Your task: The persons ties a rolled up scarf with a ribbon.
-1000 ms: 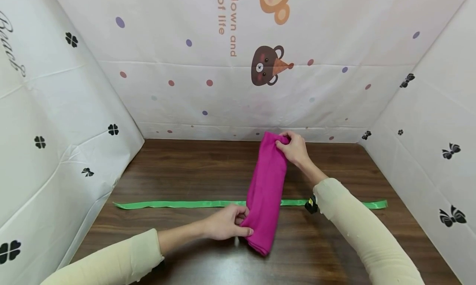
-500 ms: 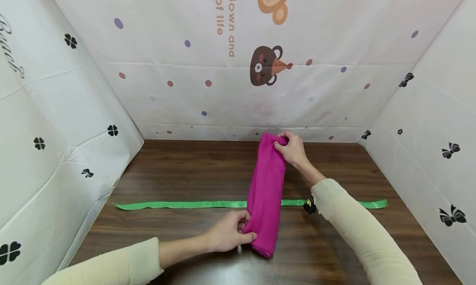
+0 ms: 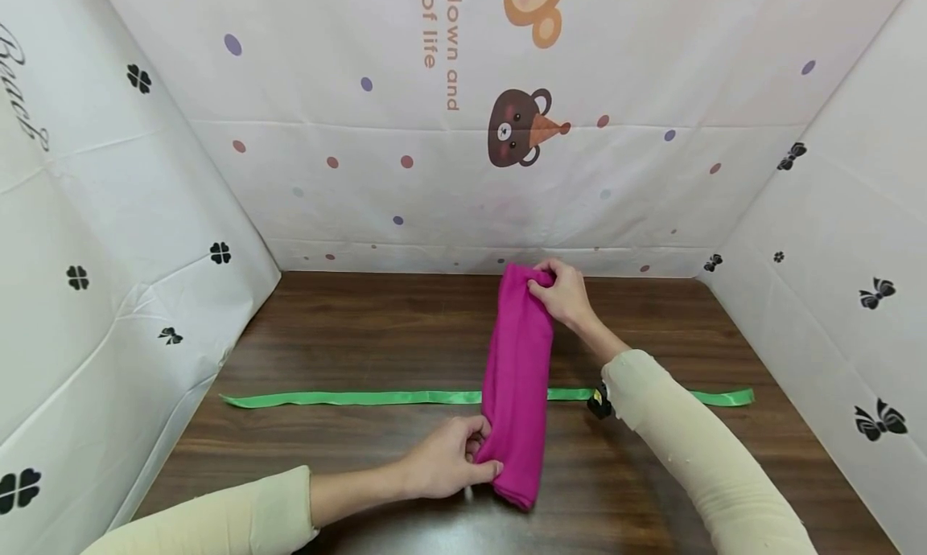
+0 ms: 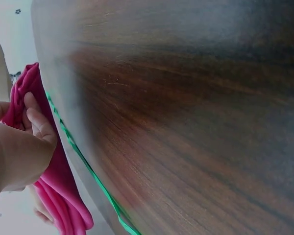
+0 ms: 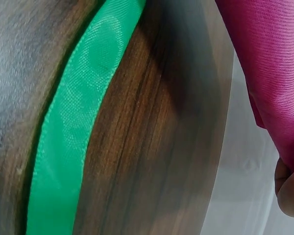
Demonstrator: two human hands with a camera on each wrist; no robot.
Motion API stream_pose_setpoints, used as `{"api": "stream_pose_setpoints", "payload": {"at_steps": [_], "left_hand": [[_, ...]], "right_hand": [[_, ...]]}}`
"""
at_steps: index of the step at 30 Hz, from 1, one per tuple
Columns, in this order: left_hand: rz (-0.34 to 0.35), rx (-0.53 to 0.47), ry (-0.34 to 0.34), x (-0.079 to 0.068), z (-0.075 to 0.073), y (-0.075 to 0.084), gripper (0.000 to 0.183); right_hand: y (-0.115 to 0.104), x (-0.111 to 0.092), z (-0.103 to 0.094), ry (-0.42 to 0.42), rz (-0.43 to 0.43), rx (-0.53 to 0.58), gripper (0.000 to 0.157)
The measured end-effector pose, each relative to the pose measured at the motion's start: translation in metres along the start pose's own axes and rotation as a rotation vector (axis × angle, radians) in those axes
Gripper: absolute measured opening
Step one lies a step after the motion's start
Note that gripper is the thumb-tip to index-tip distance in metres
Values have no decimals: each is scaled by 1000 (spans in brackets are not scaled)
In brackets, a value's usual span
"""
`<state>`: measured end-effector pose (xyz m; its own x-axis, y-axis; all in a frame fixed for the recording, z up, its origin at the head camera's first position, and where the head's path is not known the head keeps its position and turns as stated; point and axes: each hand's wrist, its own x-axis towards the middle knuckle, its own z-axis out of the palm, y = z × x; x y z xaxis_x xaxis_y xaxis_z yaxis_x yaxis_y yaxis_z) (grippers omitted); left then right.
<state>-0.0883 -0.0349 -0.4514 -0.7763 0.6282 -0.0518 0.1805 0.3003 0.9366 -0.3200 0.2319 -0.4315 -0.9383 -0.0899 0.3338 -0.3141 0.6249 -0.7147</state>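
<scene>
A magenta cloth (image 3: 517, 378), folded into a long narrow strip, lies lengthwise between my hands in the head view. At its near end, my left hand (image 3: 445, 458) pinches the left edge between thumb and fingers. My right hand (image 3: 565, 293) grips the far right corner, thumb on top. Beneath the cloth, a long green ribbon (image 3: 348, 398) runs crosswise over the table; the cloth hides its middle and my right sleeve covers part of its right side. The left wrist view shows the cloth (image 4: 59, 166) in stacked folds, with the left hand's fingers (image 4: 39, 125) against it.
The brown wood-grain table (image 3: 362, 322) meets a white printed sheet (image 3: 326, 193) at the back. Similar sheets rise along its left and right sides. A small black device (image 3: 599, 402) sits at my right wrist.
Both hands have drawn slightly toward me with the cloth; its near end sits lower and a little right, its far end slightly left. The ribbon stays put.
</scene>
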Motion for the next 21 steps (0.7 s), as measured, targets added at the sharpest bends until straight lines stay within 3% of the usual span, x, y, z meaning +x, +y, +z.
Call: {"api": "stream_pose_setpoints", "payload": {"at_steps": [11, 21], "left_hand": [[36, 99, 8, -5, 3, 1, 19], [48, 117, -13, -8, 5, 4, 19]], "right_hand": [[3, -4, 8, -56, 2, -17, 22], [3, -10, 14, -80, 9, -28, 20]]}}
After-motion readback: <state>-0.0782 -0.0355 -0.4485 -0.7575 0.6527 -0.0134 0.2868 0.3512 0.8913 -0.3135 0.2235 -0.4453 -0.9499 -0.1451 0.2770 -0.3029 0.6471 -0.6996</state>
